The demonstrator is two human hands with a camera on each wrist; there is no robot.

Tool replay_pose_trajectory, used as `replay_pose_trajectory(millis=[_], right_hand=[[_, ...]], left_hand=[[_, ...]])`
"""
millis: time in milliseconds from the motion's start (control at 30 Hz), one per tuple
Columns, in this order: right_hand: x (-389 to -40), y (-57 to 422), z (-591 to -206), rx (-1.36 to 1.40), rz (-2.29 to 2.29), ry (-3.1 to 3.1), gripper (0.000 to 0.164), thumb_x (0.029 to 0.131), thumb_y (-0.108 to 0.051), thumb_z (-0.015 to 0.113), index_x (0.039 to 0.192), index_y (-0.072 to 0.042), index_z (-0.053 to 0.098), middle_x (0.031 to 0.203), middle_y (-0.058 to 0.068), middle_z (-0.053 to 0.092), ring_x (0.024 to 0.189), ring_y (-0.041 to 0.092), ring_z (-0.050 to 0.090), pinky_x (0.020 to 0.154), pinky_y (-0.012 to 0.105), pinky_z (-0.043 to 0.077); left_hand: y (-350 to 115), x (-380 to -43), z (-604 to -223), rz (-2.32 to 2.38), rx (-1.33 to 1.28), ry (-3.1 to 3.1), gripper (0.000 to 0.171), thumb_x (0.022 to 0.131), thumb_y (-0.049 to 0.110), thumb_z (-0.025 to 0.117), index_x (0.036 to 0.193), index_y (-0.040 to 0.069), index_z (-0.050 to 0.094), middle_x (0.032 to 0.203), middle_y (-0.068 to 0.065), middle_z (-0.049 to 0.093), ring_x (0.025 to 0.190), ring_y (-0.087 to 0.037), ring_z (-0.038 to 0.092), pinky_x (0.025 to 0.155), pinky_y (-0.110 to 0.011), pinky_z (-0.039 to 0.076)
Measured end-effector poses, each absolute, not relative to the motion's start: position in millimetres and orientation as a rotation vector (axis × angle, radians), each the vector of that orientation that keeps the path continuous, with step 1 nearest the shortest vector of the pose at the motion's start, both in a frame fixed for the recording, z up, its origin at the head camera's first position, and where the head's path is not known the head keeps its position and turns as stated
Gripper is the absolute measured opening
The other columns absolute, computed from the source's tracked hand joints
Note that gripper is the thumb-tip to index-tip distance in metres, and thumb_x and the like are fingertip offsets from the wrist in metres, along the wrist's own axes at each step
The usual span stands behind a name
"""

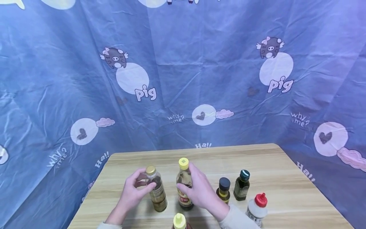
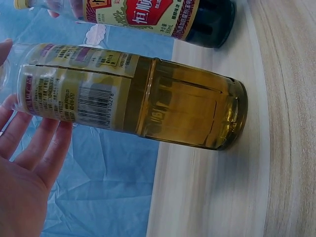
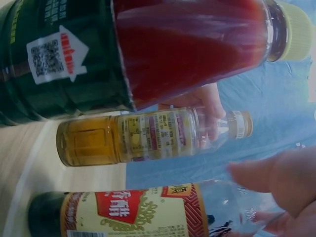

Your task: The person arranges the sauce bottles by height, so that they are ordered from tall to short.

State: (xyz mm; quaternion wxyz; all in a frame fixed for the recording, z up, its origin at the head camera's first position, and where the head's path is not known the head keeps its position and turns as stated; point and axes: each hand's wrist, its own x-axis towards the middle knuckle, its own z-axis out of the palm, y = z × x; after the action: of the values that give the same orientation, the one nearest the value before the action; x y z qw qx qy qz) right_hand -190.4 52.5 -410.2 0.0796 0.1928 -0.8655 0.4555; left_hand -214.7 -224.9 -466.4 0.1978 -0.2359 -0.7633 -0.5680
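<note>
A clear glass bottle of amber liquid (image 1: 158, 194) with a gold cap stands upright on the left. My left hand (image 1: 132, 189) holds it near the shoulder, thumb across the front and fingers on the far left side; the left wrist view shows fingertips (image 2: 61, 123) against its label. To the right stands a vinegar bottle (image 1: 184, 187) of dark liquid, with a yellow cap and a red and cream label. My right hand (image 1: 200, 189) grips its upper part, thumb in front. A red sauce bottle (image 3: 192, 44) with a pale yellow cap is nearest to me, between my forearms.
Right of my right hand stand a black-capped bottle (image 1: 224, 192), a small dark bottle (image 1: 241, 189) with a green cap, and a white squeeze bottle (image 1: 255, 210) with a red top. The wooden table (image 1: 228, 157) ends at a blue patterned cloth (image 1: 171, 79) behind.
</note>
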Motion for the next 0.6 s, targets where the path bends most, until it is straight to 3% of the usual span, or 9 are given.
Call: replay_pose_trajectory(millis=[167,367,600], right_hand=[[-191.2,51.1,-411.7,0.526,1.431,-2.515,0.029,0.097,-0.025,0.076,0.119,-0.015,0.060,0.114,0.008,0.071,0.108,0.031,0.068,0.092,0.053,0.059],[-191.9,52.1,-413.1,0.521,1.417,-2.489,0.033,0.092,-0.020,0.080,0.119,-0.019,0.061,0.117,0.008,0.072,0.109,0.031,0.068,0.090,0.053,0.060],[-192.1,51.6,-413.7,0.540,1.418,-2.488,0.034,0.090,-0.018,0.083,0.117,-0.016,0.062,0.115,0.010,0.072,0.104,0.030,0.070,0.086,0.049,0.063]], left_hand=[[-224.3,-215.0,-467.9,-1.583,-0.649,-2.128,0.041,0.082,-0.005,0.084,0.119,0.003,0.068,0.099,-0.004,0.078,0.091,-0.008,0.072,0.077,-0.028,0.064],[-224.1,-216.7,-468.4,-1.580,-0.638,-2.135,0.040,0.083,-0.004,0.084,0.119,0.004,0.068,0.098,-0.003,0.077,0.091,-0.008,0.072,0.078,-0.027,0.063],[-224.4,-216.0,-469.7,-1.577,-0.646,-2.126,0.041,0.082,-0.005,0.083,0.119,0.003,0.068,0.099,-0.001,0.077,0.091,-0.007,0.072,0.078,-0.027,0.063]])
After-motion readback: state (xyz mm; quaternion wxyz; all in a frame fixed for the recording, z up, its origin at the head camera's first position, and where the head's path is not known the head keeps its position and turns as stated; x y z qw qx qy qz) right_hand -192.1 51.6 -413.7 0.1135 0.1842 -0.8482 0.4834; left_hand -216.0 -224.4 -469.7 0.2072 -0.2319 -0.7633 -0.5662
